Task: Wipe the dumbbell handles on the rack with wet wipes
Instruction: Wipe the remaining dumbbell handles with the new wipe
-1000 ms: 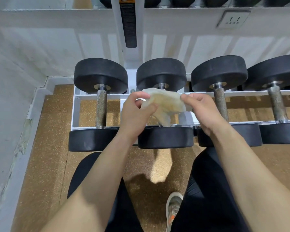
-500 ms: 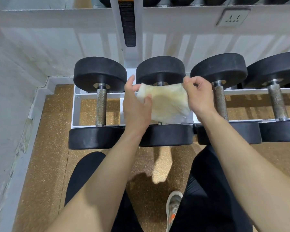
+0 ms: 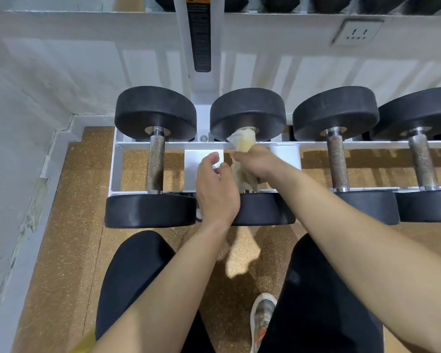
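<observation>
Wrapped round the wet wipe [image 3: 243, 141], the right hand [image 3: 257, 164] is closed on it and, through it, on the bar of the second dumbbell [image 3: 247, 113] from the left. In this way the cloth is pressed all round the bar rather than laid on one side. The left hand [image 3: 215, 192] is held just beside it, fingers loosely curled and gripping nothing; whether its thumb touches the wipe cannot be told. It is judged to be kept near so that the loose tail below the right hand can be steadied.

The wipe is seen to be thin, limp and crumpled, yellowish-white, with one bunched end pushed against the far weight. The bar beneath it is hidden. The leftmost handle [image 3: 155, 164] and the third handle [image 3: 336, 161] are shown as knurled, speckled metal cylinders with polished collars. The weights are matte black discs, and each dumbbell is cradled across the white rails of the rack [image 3: 285, 145], so the bars are left exposed for wiping.
</observation>
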Available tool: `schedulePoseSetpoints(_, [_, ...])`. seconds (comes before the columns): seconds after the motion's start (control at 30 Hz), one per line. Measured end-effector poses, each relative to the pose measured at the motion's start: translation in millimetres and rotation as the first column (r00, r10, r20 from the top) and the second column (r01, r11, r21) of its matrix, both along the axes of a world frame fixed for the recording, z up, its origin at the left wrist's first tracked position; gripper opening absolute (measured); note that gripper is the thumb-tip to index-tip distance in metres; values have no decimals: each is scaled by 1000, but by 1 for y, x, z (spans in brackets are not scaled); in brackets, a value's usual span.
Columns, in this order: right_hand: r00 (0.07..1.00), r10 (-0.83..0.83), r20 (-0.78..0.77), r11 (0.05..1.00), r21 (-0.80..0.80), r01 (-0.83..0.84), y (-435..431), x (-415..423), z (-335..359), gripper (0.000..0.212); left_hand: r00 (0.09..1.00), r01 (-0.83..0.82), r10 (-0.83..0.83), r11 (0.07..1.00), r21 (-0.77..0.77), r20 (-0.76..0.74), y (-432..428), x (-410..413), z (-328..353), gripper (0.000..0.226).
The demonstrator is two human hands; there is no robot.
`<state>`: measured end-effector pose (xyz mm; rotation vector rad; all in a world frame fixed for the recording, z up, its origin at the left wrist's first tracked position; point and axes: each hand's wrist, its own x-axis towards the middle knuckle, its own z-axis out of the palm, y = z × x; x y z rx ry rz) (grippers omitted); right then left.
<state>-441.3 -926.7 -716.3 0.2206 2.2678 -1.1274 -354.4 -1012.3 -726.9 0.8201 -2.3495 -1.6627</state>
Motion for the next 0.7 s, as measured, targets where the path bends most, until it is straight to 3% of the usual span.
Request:
schedulePoseSetpoints(0.07, [982, -180, 62, 978, -100, 185, -5, -13, -12, 29, 1000, 13, -13, 1000, 6, 8, 0, 1, 1, 33])
schedulePoseSetpoints(0.17, [919, -341, 201, 893, -235, 383, -9, -28, -20, 51, 1000, 21, -21, 1000, 19, 18, -1, -1, 3, 30])
schedulePoseSetpoints(0.33, [880, -171, 442, 803, -454, 385, 7, -40, -33, 39, 997, 36, -39, 998, 51, 61, -2, -2, 6, 30])
schedulePoseSetpoints(0.43, [875, -55, 480, 774, -533, 341, 14, -40, -37, 34, 998, 31, -34, 998, 58, 56, -2, 0, 7, 26])
schedulePoseSetpoints(0.6, [904, -8, 428, 840, -488, 239, 20, -27, -39, 33, 998, 31, -35, 997, 64, 52, -2, 0, 8, 19])
schedulePoseSetpoints(0.7, [977, -120, 176, 970, -187, 153, 10, -14, -46, 37, 998, 38, -41, 997, 64, 52, -2, 0, 8, 15])
